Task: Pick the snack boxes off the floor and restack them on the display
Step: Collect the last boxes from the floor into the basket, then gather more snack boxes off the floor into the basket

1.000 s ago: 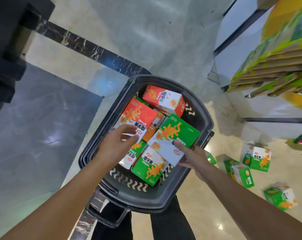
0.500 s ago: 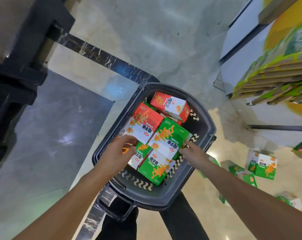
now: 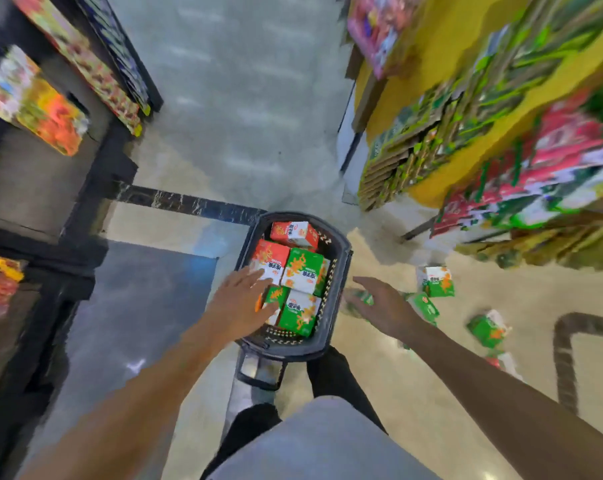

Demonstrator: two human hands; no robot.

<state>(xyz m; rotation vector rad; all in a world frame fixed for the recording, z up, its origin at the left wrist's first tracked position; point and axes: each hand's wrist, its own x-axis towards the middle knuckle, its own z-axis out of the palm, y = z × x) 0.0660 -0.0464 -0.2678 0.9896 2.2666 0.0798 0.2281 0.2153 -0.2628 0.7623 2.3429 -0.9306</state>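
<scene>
Loose boxes beside full basket

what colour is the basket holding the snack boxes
Black, with a pale zigzag pattern inside its rim: the basket, seen from the head camera.

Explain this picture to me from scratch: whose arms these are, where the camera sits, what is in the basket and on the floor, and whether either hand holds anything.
There is no machine here. A person wears one wide-angle camera on the head, looking down, so the two bare arms reaching forward are their own. The edges of the picture are blurred.

In the middle stands a dark shopping basket on the shop floor, packed with red and green snack boxes. The left hand is spread flat over the boxes at the basket's near left side, gripping nothing. The right hand is open above the floor just right of the basket, also empty.

More green boxes lie scattered on the floor to the right. Above them is the yellow display, too blurred for detail.
</scene>
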